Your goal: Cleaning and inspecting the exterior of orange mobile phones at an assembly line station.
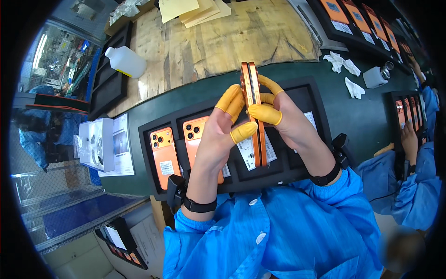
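Note:
Two orange smartphones are held edge-on and upright, side by side, above a black compartment tray [320, 100]. My left hand [214, 135] is closed on the left smartphone [245, 76], thumb near its edge. My right hand [295, 122] grips the right smartphone [253, 76], its thumb lying across the edges. Yellow finger cots cover the thumbs and several fingertips. A narrow gap separates the phones at the top. Below them in the tray lie white labels [246, 156]. Two more orange phones, one at the far left [162, 153] and one partly hidden by my left wrist [191, 146], lie camera side up.
A white bottle [126, 62] stands on the wooden board [195, 60]. At left is an open white box [96, 142]. Crumpled tissues [354, 88] and a pump bottle [374, 77] sit at right, near another phone tray [346, 39] and a co-worker's hand [409, 142].

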Demonstrator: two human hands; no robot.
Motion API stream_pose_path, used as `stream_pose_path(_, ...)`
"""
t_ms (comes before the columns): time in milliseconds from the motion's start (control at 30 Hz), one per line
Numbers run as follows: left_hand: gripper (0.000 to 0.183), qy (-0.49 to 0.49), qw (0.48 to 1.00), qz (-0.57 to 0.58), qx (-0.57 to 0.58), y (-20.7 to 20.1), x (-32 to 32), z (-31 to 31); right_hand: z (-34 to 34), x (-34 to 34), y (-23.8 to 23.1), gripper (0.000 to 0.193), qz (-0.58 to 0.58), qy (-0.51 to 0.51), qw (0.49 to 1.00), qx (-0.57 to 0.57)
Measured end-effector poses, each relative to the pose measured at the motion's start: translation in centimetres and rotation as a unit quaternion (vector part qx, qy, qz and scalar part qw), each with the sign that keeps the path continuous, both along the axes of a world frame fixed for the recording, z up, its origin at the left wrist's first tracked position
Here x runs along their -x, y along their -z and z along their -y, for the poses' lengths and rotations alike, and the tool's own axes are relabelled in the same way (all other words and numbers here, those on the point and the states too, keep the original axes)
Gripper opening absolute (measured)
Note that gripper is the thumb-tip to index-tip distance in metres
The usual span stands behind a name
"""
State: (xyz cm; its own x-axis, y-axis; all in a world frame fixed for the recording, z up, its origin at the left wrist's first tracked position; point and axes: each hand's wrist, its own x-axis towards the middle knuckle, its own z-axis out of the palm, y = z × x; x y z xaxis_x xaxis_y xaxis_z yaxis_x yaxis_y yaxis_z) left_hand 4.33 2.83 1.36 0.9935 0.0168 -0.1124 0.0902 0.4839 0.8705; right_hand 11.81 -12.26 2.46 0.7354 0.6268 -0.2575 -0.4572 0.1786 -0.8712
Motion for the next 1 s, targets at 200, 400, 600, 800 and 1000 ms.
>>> stream_pose_path(200,0.08,-0.003,1.0,-0.025,0.019,-0.9,0.4,-0.1,-0.6,-0.2,-0.1,0.094,-0.011,0.031,0.999,-0.02)
stream_pose_path(400,0.09,0.074,0.996,-0.043,0.001,0.2,2.2,0.5,-0.6,0.3,1.1,0.089,-0.006,0.065,0.998,-0.026)
stream_pose_path(600,0.102,0.106,0.989,-0.09,-0.047,-0.8,2.7,0.9,0.1,1.9,0.8,0.088,0.062,0.065,0.996,0.018)
stream_pose_path(800,0.104,0.099,0.99,-0.064,-0.07,-1.4,3.0,1.2,0.5,2.3,0.2,0.087,0.056,0.036,0.997,0.026)
stream_pose_path(1000,0.102,0.089,0.993,-0.06,-0.054,-2.1,2.9,1.4,0.9,2.0,0.5,0.091,0.084,0.015,0.996,0.013)
